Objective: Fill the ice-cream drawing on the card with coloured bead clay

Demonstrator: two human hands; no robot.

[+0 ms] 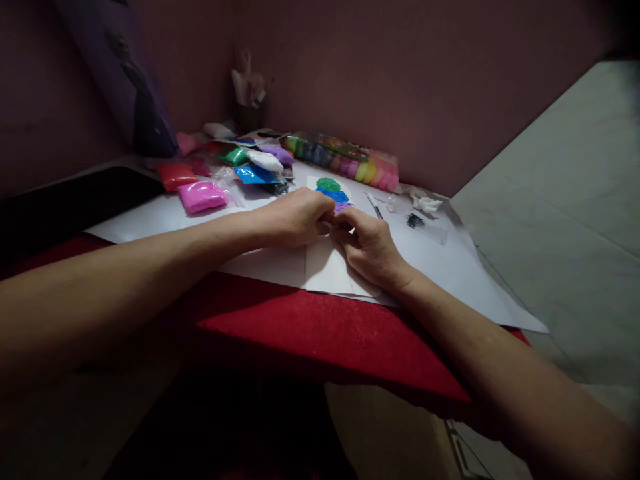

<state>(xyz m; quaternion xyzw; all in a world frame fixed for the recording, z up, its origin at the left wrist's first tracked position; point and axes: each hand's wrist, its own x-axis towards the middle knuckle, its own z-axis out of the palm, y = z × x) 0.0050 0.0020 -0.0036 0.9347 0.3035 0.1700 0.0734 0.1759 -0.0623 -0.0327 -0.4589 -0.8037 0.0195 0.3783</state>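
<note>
A white card (325, 270) lies on the white paper before me. On its upper part are textured patches, green (328, 185) at the top, blue (334, 195) below it, then purple (344, 206), which look like modelling clay. My left hand (300, 217) and my right hand (369, 245) meet over the card just below the purple patch, both with fingers pinched together. Whatever sits between the fingertips is hidden or too small to name. Right of the card lies a thin pen-like tool (375, 206).
Clay packets, including pink (203, 197), red (177, 175) and blue (256, 175), crowd the left back. A multicoloured clay pack (345, 160) rests by the wall. A black lump (415, 221) and crumpled white tissue (424, 200) are at right. Red cloth (300, 320) covers the table's front edge.
</note>
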